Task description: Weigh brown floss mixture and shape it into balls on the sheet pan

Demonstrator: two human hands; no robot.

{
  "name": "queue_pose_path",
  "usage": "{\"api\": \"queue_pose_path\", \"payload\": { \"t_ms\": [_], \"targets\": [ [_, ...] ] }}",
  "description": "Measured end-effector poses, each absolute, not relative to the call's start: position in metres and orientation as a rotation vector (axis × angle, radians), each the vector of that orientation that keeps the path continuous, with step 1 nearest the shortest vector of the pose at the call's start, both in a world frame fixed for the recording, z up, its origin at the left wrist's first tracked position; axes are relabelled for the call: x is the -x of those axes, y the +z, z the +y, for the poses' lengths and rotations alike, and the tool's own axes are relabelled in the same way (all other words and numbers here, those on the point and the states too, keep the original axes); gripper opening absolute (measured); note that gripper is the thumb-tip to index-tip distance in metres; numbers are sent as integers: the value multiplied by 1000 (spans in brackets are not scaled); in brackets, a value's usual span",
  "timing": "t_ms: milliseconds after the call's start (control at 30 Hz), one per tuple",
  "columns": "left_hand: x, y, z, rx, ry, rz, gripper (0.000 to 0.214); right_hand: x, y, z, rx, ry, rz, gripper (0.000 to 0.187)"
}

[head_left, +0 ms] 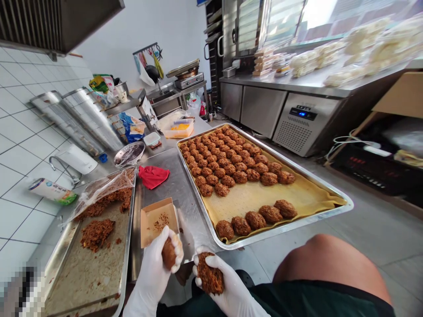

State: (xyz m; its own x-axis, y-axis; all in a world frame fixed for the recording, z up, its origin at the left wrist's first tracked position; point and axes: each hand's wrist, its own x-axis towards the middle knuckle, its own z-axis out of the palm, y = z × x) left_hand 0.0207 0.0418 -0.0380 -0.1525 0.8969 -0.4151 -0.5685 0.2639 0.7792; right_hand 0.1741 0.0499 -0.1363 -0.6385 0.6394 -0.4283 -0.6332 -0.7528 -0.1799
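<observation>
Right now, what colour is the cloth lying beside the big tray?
The cloth is red; the head view shows it.

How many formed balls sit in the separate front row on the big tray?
5: leftmost ball, second, middle, fourth, rightmost, in a line on the yellow liner at the big tray's near end. None appears hidden.

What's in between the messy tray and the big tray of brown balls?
In the head view, a red cloth and a small cardboard box lie on the steel counter there.
</observation>
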Motion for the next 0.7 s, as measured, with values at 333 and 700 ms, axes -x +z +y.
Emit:
{"api": "queue_pose_path", "payload": {
  "t_ms": [333, 700],
  "targets": [
    [-23, -44, 41, -331, 1434, 1127, 31, -175, -137, 52, 634, 2341, -34, 20],
    [-28, -40, 40, -566, 1343, 1279, 29, -176, -140, 52, 571, 2359, 9, 22]
  ]
}}
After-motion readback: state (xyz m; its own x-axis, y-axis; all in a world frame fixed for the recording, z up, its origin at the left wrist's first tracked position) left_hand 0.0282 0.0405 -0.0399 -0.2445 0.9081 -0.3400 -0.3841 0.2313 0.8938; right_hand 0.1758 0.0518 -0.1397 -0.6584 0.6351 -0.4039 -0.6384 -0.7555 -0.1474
